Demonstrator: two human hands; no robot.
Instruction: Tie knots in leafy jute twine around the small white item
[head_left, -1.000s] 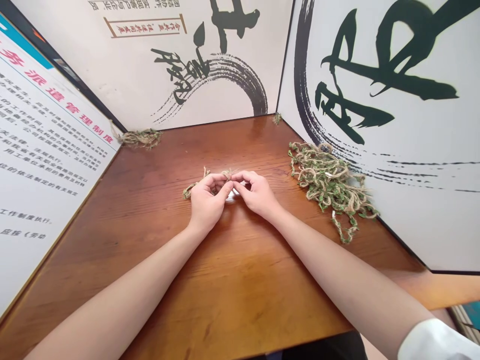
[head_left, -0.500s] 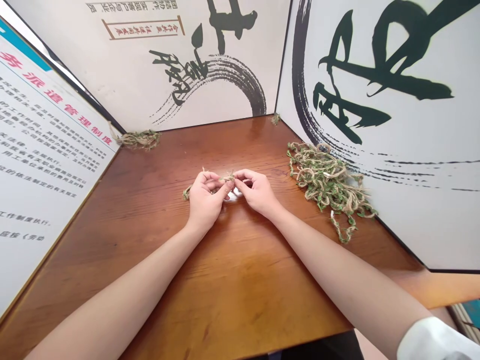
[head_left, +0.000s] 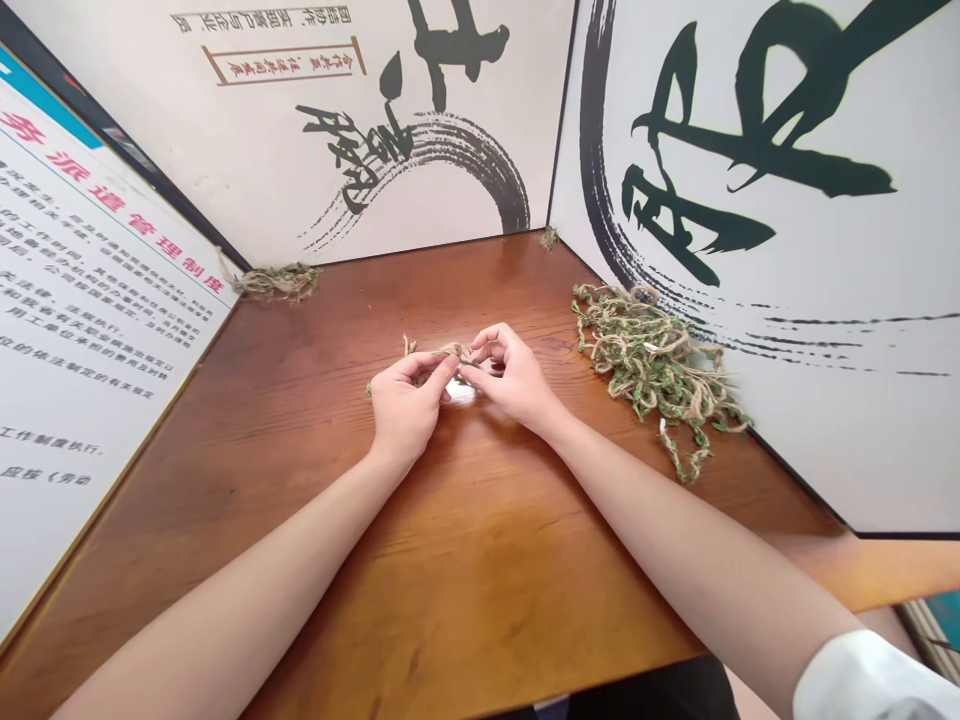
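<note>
Over the middle of the table, my left hand (head_left: 407, 405) pinches a piece of leafy twine (head_left: 454, 350), tan with small green leaves. Thumb and fingers of my right hand (head_left: 514, 378) close on the same twine from the other side. A short loop of it shows between the fingertips. More of the twine sticks out past the left hand's far side, and part is hidden behind the fingers. To the right of my hands lies a tangled heap of leafy twine (head_left: 645, 355), touched by neither hand.
The brown wooden table (head_left: 480, 560) is bounded by a printed panel (head_left: 82, 330) on the left, a back panel (head_left: 255, 180) and a right panel (head_left: 825, 270). A smaller twine bundle (head_left: 279, 282) lies in the far left corner, a small tuft (head_left: 550, 238) in the far right corner.
My right hand's fingers have lifted and opened slightly away from the left hand. The twine loop between the hands now shows more. My left hand has shifted a little left.
</note>
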